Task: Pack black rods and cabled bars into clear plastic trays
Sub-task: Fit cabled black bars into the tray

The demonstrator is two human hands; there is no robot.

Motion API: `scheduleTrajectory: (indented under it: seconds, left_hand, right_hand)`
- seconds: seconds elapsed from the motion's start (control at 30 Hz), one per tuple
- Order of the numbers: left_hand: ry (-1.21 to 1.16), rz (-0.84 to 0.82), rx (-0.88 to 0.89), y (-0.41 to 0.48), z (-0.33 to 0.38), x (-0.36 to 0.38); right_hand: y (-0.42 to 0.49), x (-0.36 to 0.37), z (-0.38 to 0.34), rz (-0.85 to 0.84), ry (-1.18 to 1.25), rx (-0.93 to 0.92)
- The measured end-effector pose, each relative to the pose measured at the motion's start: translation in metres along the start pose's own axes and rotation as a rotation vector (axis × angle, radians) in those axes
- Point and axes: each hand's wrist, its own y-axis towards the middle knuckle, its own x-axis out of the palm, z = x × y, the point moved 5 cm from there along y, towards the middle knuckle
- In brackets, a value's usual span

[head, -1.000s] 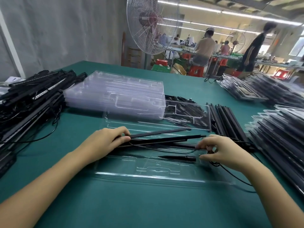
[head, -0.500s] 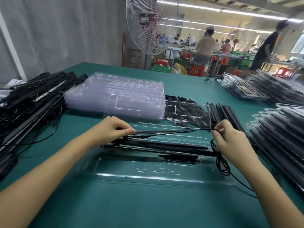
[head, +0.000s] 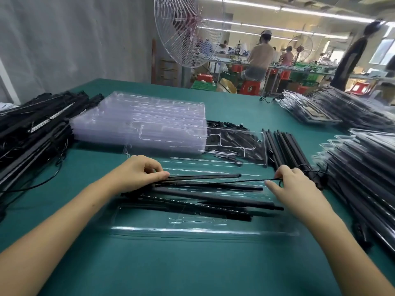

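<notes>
A clear plastic tray (head: 188,229) lies on the green table in front of me, with several black rods (head: 213,197) and bars lying along it. My left hand (head: 139,171) pinches the left end of a thin cabled bar (head: 203,176) just above the tray's far side. My right hand (head: 297,184) grips the bar's thin black cable (head: 252,180), which runs taut across to the left hand. The rest of the cable bunches behind the right hand's fingers.
A stack of empty clear trays (head: 145,122) stands behind the tray. Cabled bars (head: 32,129) are heaped at the left. Loose black rods (head: 286,148) lie at the right, beside stacks of packed trays (head: 361,167). A large fan (head: 188,30) and people stand beyond the table.
My right hand has come lower and nearer with the cable, drawing it straight over the rods. The left hand stays on the bar's left end.
</notes>
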Motion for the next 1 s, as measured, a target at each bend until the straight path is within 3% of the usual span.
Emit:
scheduleTrajectory:
  seconds: [0.23,0.4,0.73,0.83,0.9,1.0]
  left_hand:
    - [0.026,0.046,0.037,-0.008,0.0,-0.002]
    - [0.259,0.069,0.103,-0.011,-0.001,-0.003]
    - [0.27,-0.038,0.128,-0.013,0.005,-0.006]
    - [0.252,-0.111,0.098,-0.015,0.006,-0.006]
    - [0.255,-0.14,0.069,-0.016,0.005,-0.005]
    - [0.252,-0.159,0.03,-0.017,0.006,-0.005]
  right_hand:
    - [0.007,0.009,0.005,-0.104,-0.022,-0.039]
    - [0.008,0.006,0.005,-0.09,-0.005,-0.06]
    - [0.01,0.007,0.008,-0.063,-0.028,-0.035]
    - [0.01,0.006,0.01,-0.024,-0.041,-0.02]
    - [0.008,0.003,0.008,0.039,-0.175,-0.029]
    - [0.004,-0.009,-0.001,0.167,-0.262,-0.134]
